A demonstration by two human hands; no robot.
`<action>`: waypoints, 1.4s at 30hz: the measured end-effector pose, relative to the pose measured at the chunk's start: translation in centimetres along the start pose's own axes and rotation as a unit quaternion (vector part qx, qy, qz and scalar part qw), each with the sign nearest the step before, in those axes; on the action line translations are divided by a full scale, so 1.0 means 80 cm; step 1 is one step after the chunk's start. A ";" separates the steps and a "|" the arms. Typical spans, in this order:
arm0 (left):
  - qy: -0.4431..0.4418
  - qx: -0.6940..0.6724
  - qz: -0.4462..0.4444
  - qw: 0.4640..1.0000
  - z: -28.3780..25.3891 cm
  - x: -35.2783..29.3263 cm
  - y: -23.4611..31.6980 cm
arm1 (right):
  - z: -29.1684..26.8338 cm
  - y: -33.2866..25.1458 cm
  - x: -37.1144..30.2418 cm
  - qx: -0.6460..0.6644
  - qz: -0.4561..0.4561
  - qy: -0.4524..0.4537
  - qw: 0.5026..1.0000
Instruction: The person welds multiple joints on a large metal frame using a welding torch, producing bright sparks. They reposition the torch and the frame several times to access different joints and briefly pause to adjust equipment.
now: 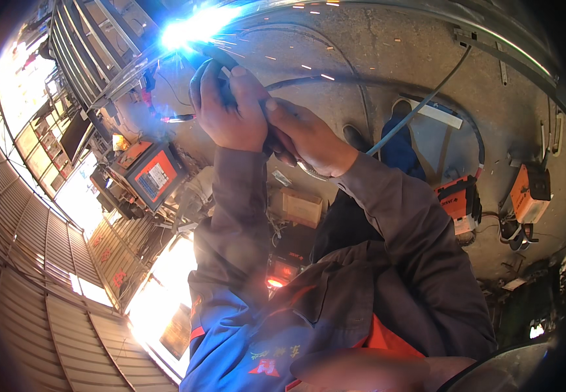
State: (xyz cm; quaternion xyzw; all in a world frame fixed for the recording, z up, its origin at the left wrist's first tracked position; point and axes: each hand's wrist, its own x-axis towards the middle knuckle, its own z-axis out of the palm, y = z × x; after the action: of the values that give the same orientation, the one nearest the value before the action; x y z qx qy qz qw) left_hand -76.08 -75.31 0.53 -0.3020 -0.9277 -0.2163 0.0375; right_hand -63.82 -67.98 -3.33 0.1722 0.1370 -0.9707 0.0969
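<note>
So, torch (223, 57) in hand (236, 112) (left)

Matt Against Gloss

From here the sleeves (238, 196) look matt cloth, the torch handle (223, 57) dull plastic or rubber (hard to say which), the long bar (509, 43) glossy metal, the floor (420, 55) rough concrete.

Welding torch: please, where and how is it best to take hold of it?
Probably by the rear part of the welding torch, from the near side, where the left hand and right hand are: its far end lies at the bright arc.
</note>
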 end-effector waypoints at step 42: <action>-0.010 0.037 0.033 0.999 0.000 0.003 -0.001 | -0.001 0.008 0.005 0.036 -0.015 0.015 0.999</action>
State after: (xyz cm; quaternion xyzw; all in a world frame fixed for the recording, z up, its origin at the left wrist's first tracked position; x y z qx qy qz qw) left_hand -76.34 -75.27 0.51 -0.3335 -0.9247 -0.1774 0.0462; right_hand -64.06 -68.61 -3.69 0.1875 0.1065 -0.9737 0.0739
